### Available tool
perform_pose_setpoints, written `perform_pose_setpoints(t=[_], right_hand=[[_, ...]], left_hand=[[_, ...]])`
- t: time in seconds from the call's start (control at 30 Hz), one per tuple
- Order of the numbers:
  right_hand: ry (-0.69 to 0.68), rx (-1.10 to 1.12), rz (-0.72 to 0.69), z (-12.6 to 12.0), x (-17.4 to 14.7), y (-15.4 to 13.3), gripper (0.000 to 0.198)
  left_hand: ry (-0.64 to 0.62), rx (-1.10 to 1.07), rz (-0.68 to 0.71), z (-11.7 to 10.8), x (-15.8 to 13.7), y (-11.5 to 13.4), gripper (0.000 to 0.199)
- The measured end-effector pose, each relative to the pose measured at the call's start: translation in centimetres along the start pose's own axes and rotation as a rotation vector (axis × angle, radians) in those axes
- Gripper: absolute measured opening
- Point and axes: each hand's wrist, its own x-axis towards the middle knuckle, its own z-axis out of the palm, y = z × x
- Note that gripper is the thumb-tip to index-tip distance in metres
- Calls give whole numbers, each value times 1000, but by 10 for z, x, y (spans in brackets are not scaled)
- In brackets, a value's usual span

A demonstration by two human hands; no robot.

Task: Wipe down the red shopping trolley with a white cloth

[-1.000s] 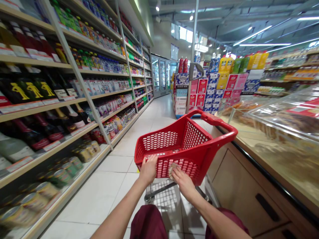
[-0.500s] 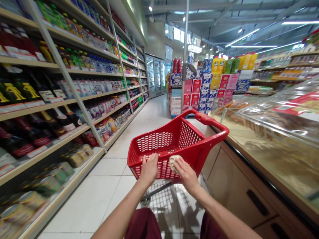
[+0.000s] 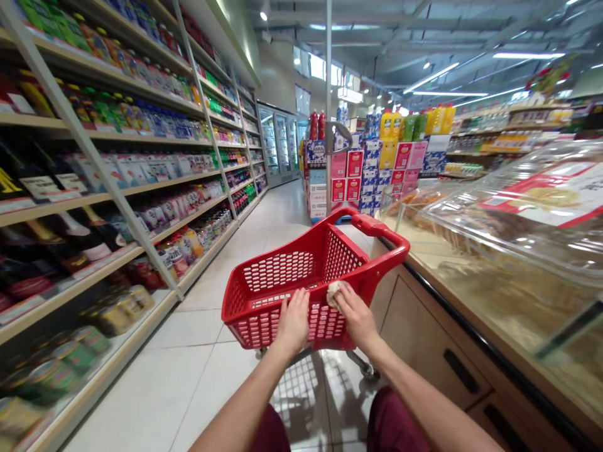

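In front of me stands a red plastic shopping cart (image 3: 264,267) with a perforated basket, turned sideways so its handle is at the right. My right hand (image 3: 357,317) has a crumpled whitish cloth (image 3: 334,295) under its fingers, against the near rim of the basket towards the handle end. My left hand (image 3: 294,323) rests by the same near side, with its fingers stretched over the rim and nothing seen in them. The basket's inside looks bare where it shows.
Shelves of bottles and cans (image 3: 188,207) line the left. At the right, a wooden counter (image 3: 424,339) carries clear plastic food packs (image 3: 527,213). Stacked drink cartons (image 3: 346,179) and a metal post (image 3: 328,94) stand ahead. Glass-door fridges (image 3: 280,141) are farther back.
Both hands have shifted right along the basket's near side, towards the handle. The cloth has moved up to the rim. The view has turned slightly right.
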Motion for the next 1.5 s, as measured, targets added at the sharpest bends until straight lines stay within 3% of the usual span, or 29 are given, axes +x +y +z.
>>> perform_pose_setpoints(t=[0.13,0.33,0.5,0.7,0.9,1.07,1.13,1.33,1.5], right_hand=[[-75,-17,-16,-1,-19,10,36],[63,-79,68,-23,-7,27,41],[-36,-115,-48,-30,-20,35,40],[182,-156,120,-58,4,57,43],[20,-144,24,-55,-28,65,42],[185,-186,254,-96,33,109,49],[174,-196,258,-101,53,115,46],[6,-101,-25,-85,40,81,36],[117,-230,214,-102,59,114,34]], left_hand=[[-19,35,0,0,3,8,55],[-4,45,19,-7,14,23,56],[-48,31,30,-9,22,33,58],[-58,23,47,-9,26,42,61],[-97,23,66,-3,23,43,66],[-96,-3,78,-4,22,40,69],[-87,-11,74,-2,23,41,69],[-97,-64,102,0,22,35,70],[-101,-64,24,-4,18,26,69]])
